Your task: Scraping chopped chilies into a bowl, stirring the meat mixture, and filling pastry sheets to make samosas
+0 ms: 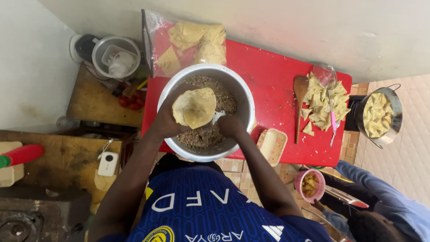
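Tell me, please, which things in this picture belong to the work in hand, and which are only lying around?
In use:
left hand holding the dough cone
right hand with a white spoon
metal bowl of minced filling
bag of pastry sheets
pile of folded pastries

Lying about:
wooden spoon
small white device
pot with a cup
red tomatoes

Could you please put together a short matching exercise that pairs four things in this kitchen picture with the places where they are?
Things:
1. wooden spoon
2. dough cone
3. pink cup
4. metal pot

Places:
A. in the left hand, over the big bowl
B. on the tiled floor, right of the red table
C. on the red table, beside the pile of folded pastries
D. on the floor below the table's near edge

Pairs: 1-C, 2-A, 3-D, 4-B.
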